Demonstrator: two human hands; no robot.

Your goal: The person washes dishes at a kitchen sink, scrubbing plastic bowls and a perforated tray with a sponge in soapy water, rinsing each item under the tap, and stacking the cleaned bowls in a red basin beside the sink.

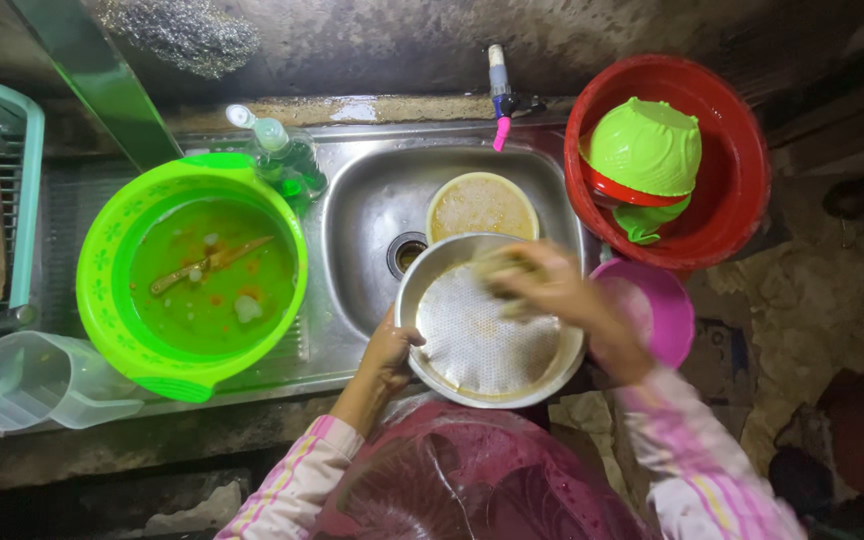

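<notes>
Far left of hands: clear plastic jug, then green basin of murky water with wooden utensil inside. Left hand clamped on near-left rim of round metal tray, thumb over edge. Tray tilted over sink, between both hands. Right hand curled around sponge, pressed on tray's upper part. Beyond hands: yellow plate. Right: pink bowl, red tub.
</notes>
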